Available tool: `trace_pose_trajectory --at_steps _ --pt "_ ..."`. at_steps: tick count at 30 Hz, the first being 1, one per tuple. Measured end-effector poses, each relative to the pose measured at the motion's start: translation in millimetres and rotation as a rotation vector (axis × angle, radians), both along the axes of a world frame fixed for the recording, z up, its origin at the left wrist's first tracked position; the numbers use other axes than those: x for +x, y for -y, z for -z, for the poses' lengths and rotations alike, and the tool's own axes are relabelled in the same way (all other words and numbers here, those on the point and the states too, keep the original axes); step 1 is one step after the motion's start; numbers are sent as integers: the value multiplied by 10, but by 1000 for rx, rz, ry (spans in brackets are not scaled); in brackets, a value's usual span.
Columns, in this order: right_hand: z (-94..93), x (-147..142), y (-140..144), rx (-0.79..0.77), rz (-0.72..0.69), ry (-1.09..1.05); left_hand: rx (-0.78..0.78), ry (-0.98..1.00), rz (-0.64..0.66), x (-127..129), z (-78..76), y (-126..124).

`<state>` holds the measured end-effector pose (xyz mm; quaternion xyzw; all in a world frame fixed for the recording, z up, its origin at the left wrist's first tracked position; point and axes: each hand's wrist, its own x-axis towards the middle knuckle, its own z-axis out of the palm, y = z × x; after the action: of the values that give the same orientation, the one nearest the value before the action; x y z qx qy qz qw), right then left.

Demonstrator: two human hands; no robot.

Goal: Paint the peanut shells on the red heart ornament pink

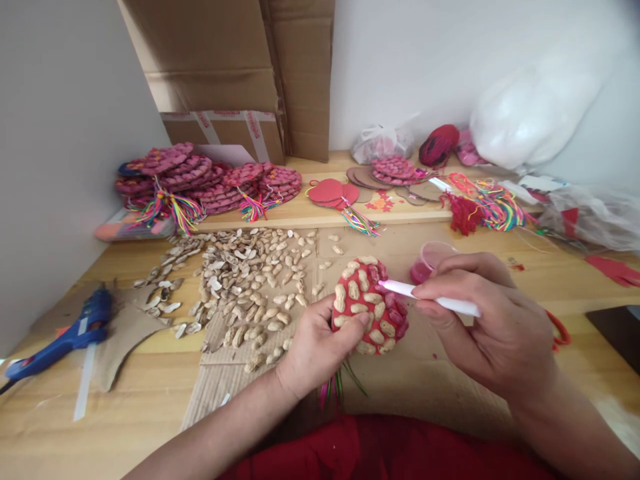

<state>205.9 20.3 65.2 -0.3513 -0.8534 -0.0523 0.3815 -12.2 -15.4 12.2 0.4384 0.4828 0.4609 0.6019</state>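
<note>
My left hand (313,350) has its grip closed on the round red disc studded with peanut shells (369,305), raised above the wooden worktop (150,393). My right hand (493,320) pinches a white pen-shaped brush (430,298), its pink tip touching the disc beside the small pink cup (431,260).

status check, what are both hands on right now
Left hand grips red peanut-covered disc. Right hand holds white brush, tip on the disc. Pink cup just behind; nothing between the hands.
</note>
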Motion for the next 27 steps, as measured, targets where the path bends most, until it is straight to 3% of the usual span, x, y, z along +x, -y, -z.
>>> trace_pose_trajectory --at_steps 27 --pt "-11 -30 12 -10 -46 20 6 -14 0 -2 12 9"
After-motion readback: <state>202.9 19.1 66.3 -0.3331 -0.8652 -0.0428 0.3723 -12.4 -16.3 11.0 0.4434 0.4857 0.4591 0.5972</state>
